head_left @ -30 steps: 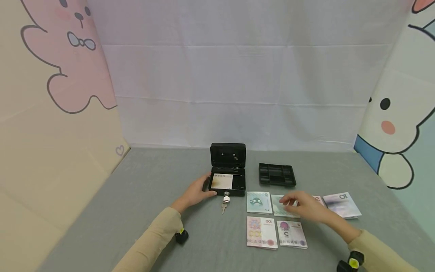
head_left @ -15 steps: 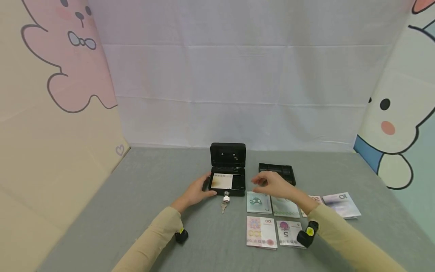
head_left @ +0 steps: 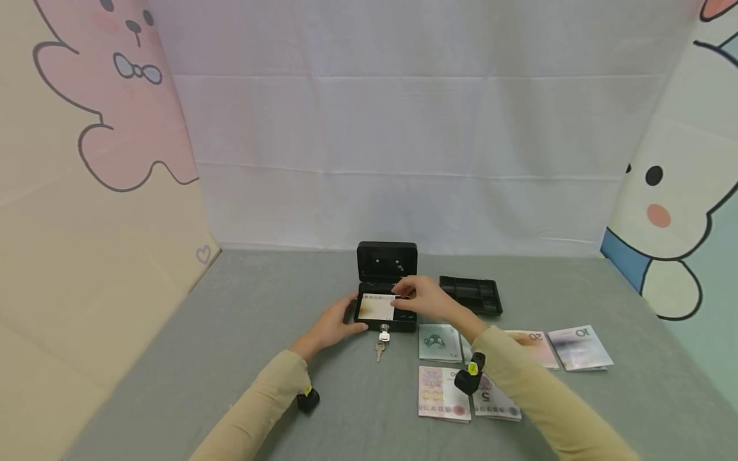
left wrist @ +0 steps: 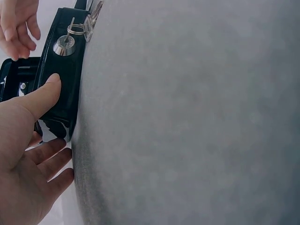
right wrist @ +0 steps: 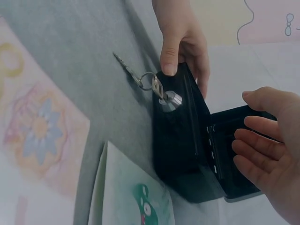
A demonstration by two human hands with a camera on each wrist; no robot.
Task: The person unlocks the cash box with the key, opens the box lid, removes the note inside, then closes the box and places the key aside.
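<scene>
A black cash box (head_left: 409, 326) stands with its lid (head_left: 387, 261) raised, and a banknote (head_left: 377, 307) lies inside it. My left hand (head_left: 333, 325) grips the box's left front corner; in the left wrist view its thumb (left wrist: 46, 96) presses the front face and the fingers lie along the side. Two keys on a ring (right wrist: 149, 80) hang from the silver lock (right wrist: 171, 101). Over the right part of the box is my right hand (head_left: 429, 298), fingers loosely bent. In the right wrist view those fingers (right wrist: 260, 144) are spread apart before the lid, with nothing seen between them.
Right of the box lies a black compartment tray (head_left: 484, 298). Folded banknotes lie in two rows nearer me, among them a green one (head_left: 439, 342), a pink one (head_left: 442, 392), an orange one (head_left: 536, 349) and a purple one (head_left: 579, 347). My right sleeve (head_left: 536, 384) covers some.
My right hand has moved left from above the banknotes, past the tray's front, to above the open box. My left hand stays on the box.
</scene>
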